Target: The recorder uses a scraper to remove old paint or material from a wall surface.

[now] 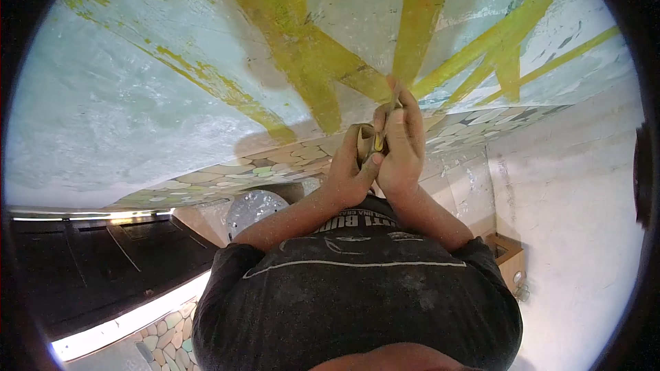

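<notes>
Both of my hands are raised close together in front of a pale green wall (170, 87) with broad yellow painted bands (289, 56). My right hand (405, 144) grips a thin flat tool (395, 99), seen nearly edge-on, and its fingers reach up near the wall. Between the hands shows a small yellow part (379, 142), perhaps of a handle. My left hand (350, 175) is curled around a greyish piece beside it, thumb against the right palm. Fingers hide most of what is held, so its exact kind is unclear.
Stone-patterned cladding (278, 162) runs along the wall's lower edge. Beside my left arm is a round grey speckled surface (255, 211). A dark panelled surface (113, 252) lies left. At right are a whitish wall (567, 206), a brown box (510, 263) and a small glass vessel (522, 293).
</notes>
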Motion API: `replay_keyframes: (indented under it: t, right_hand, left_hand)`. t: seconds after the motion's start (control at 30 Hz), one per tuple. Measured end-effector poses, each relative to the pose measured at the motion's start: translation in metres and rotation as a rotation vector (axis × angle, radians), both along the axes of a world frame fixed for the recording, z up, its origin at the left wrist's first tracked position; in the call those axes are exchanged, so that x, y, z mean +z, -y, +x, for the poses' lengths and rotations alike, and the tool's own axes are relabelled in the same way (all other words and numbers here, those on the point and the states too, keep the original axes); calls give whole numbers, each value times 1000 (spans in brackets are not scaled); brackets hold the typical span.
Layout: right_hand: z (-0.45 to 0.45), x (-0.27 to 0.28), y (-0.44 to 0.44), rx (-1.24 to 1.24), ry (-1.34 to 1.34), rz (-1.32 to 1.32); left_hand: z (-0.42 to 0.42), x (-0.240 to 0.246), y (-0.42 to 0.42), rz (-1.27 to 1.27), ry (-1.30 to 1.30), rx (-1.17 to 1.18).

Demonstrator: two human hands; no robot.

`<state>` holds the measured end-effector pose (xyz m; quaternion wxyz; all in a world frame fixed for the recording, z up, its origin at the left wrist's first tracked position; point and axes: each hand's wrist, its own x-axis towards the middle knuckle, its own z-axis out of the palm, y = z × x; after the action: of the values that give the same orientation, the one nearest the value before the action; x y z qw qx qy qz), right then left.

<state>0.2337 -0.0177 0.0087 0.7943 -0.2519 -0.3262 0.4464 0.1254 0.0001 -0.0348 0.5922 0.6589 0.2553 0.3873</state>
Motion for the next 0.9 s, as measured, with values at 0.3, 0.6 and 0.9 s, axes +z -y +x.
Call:
replay_keyframes:
  t: [0.3,0.6,0.9]
  right_hand:
    - [15,-10,-16,-27,266,-296]
    - [21,-6,-20,68,258,-395]
    - [39,-30,-20,155,98,-257]
  left_hand:
    - [15,-15,1,-334,214,-73]
    - [25,-40,9,-161,22,157]
    - [33,-42,5,-51,-33,60]
